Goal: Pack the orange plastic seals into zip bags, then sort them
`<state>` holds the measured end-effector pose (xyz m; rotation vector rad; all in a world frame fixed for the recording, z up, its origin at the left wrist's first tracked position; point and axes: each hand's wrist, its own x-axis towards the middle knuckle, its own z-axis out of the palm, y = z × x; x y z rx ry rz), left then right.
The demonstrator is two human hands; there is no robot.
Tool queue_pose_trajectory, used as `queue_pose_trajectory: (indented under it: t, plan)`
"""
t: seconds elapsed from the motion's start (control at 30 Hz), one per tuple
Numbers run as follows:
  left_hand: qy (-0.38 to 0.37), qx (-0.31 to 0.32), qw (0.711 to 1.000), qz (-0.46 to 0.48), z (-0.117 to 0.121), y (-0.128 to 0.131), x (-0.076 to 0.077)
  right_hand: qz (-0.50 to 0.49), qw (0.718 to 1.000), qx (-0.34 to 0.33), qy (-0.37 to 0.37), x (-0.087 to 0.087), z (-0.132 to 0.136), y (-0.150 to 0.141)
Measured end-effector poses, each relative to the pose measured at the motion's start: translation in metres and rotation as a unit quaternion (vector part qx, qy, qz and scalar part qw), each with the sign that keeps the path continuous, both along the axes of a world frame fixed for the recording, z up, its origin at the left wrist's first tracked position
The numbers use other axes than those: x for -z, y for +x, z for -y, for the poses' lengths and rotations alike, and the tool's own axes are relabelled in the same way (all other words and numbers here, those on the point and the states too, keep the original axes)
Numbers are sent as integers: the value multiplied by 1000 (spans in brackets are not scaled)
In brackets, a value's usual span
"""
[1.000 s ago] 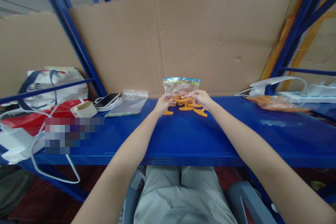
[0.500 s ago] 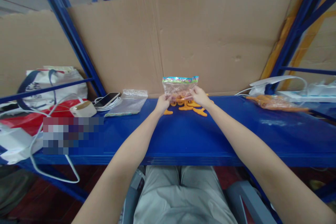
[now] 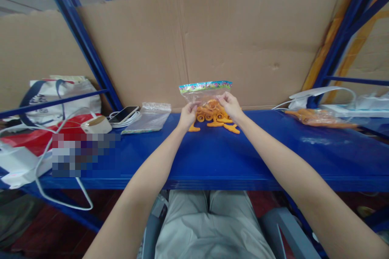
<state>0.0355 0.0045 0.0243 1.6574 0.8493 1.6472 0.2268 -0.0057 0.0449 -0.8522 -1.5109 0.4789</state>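
Fingers (image 3: 225, 98) at either side, clear bag (image 3: 203, 94) between (orange pieces (image 3: 215, 123) just below).

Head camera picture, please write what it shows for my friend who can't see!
A person's left hand and right hand hold a clear bag with a colourful top near orange pieces heaped on a blue shelf. To the left lie a phone and a flat bag.

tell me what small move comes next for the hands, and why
I'd ease the left hand and right hand slightly apart, perhaps, to spread the clear bag they pinch: its plastic looks creased, and orange pieces lie so close below that it's unclear whether any are inside.
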Motion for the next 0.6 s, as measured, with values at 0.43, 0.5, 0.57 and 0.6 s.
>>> queue_pose_trajectory:
  t: [0.43,0.5,0.57,0.6]
  plan:
    - [125,-39,991,15,15,-3,-13,-32,991,-10,130,-24,36,0]
    - [114,-28,993,28,12,-4,-12,-57,988,-46,134,-27,39,0]
    - [91,-20,994,55,6,-6,-10,-61,990,-51,117,-29,41,1]
    - [74,-17,994,73,2,-8,-10,-56,992,-41,103,-29,41,1]
